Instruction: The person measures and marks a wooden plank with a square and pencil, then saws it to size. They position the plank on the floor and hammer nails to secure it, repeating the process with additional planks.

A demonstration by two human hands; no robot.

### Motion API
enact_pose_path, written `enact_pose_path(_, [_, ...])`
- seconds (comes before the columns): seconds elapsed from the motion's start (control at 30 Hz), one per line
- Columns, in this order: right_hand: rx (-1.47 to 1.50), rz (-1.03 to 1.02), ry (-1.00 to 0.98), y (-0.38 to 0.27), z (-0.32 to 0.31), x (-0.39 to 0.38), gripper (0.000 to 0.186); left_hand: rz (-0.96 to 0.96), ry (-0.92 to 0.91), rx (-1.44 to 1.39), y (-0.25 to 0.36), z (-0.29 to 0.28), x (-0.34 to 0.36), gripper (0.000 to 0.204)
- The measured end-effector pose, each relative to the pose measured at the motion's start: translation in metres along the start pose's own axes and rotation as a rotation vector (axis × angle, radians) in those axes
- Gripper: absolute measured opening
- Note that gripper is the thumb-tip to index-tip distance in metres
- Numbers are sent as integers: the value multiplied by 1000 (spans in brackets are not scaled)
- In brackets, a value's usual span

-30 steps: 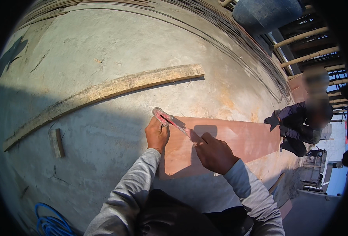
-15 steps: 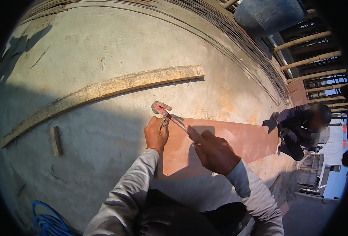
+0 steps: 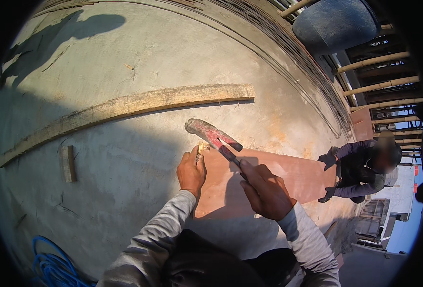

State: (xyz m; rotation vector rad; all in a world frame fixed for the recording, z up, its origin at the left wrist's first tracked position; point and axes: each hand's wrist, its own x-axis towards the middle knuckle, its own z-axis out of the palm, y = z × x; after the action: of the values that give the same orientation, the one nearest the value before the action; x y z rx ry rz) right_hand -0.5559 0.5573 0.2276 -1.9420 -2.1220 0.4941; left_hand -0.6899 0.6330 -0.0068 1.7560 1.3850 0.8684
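Raised since the earlier frame, the hammer, gripped in our right hand, hangs over the upper-left corner of the board. Our left hand sits narrow there, its hold unclear; we'd best strike clear of it.

Left forearm in wrinkled light-grey fabric sleeve: slanted up-right from lower edge. Bare left hand: fingers bent, thumb alongside. Right forearm in matching light-grey fabric sleeve: slanted up-left. Bare right hand: digits curled in closed grip. Hands apart.
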Motion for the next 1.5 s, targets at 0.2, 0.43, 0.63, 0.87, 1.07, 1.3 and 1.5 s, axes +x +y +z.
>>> enact_pose_path(0.2, [-219, 185, -371, 5, -5, 5, 64, -17, -106, 2, -4, -1, -1, 31])
enact_pose_path(0.43, [45, -96, 34, 4, -3, 13, 69, 18, -17, -71, -2, -2, 1, 7])
enact_pose_path(0.63, [-188, 108, -329, 2, -3, 15, 68, -6, -105, 2, -6, -1, -2, 38])
enact_pose_path(0.87, [-47, -3, -116, -3, -1, 16, 63, 23, -89, 49, -8, 1, -1, 37])
enact_pose_path(1.07, [-12, -73, -44, 6, 2, 16, 64, 9, -91, 6, -9, 4, 0, 38])
enact_pose_path(1.3, [-343, 216, -362, 4, 2, 10, 60, -8, -150, 16, -9, 1, -5, 41])
enact_pose_path(1.5, [201, -21, 11, 4, 8, 8, 59, -28, -119, 67, -9, 2, -4, 39])
